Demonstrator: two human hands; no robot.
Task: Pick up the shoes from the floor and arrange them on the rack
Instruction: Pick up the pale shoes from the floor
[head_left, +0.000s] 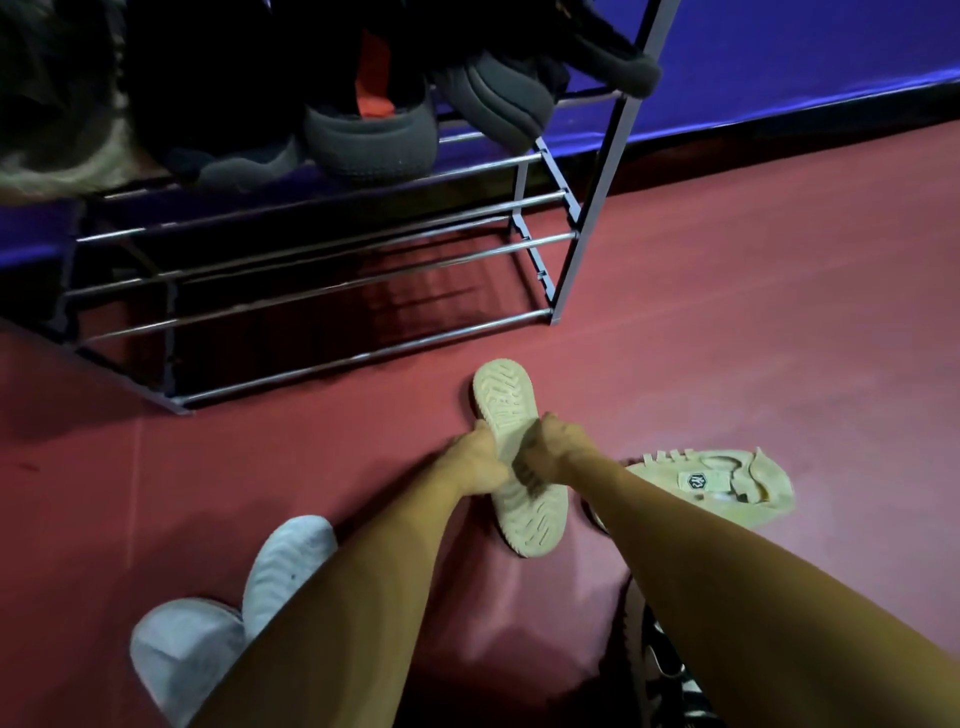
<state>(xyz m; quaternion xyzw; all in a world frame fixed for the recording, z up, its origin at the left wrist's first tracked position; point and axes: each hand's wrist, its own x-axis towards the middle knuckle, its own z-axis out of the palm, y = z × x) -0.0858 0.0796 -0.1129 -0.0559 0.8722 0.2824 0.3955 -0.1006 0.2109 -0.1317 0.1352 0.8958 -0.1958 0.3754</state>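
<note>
The left hand (480, 457) and right hand (553, 449) curl their fingers round the waist of a cream shoe (506, 395), one on each edge. They hold it sole-up just in front of the rack (322, 280), toe toward it. This two-sided grip probably steadies it for turning upright. Its cream partner (727, 480) lies on its side on the floor (727, 312), farther from the rack. The white shoes (270, 561) lie farther still. Dark shoes (371, 140) sit on the rack's upper tier.
</note>
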